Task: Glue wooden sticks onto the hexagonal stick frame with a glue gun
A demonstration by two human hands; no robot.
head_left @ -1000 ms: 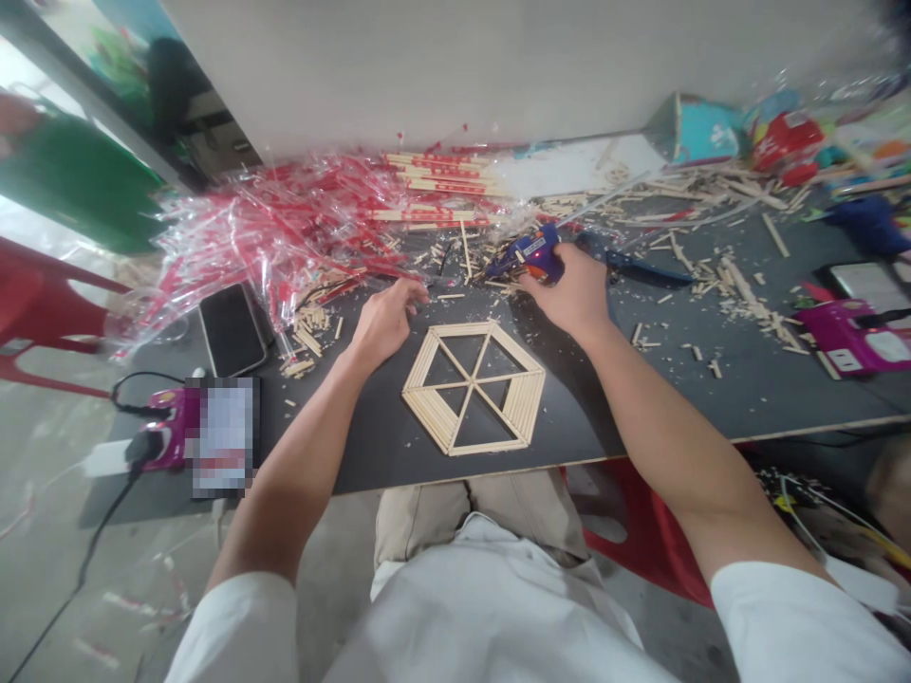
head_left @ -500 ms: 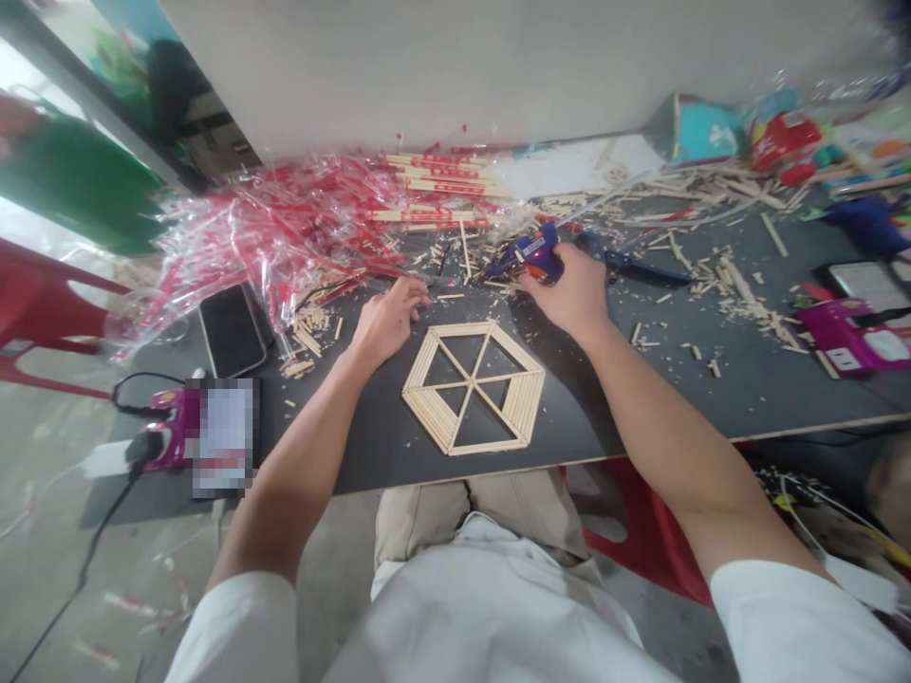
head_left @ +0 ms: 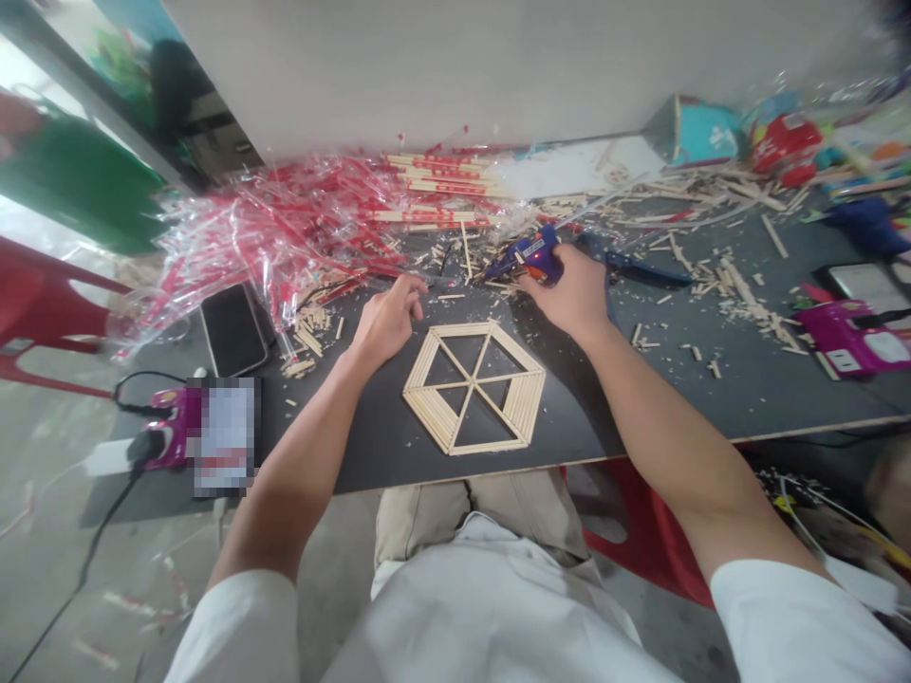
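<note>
Item 1: a blue hot glue gun (head_left: 535,254), held in the right hand (head_left: 566,292), the right-hand fingers (head_left: 532,281) wrapped around its body. Its long axis runs left and far, with the nozzle directed away from the palm. The left hand (head_left: 388,323) is set well apart, to the left, the left-hand fingers (head_left: 407,302) loosely spread and holding nothing. Item 2: a 6-sided frame of wooden sticks (head_left: 474,387), laid flat on the black desk (head_left: 584,403), near of both hands and between them. Item 3: loose wood offcuts (head_left: 306,332), scattered just beside the left hand. Item 4: chopsticks in red-printed plastic sleeves (head_left: 434,216), heaped on the far side.
</note>
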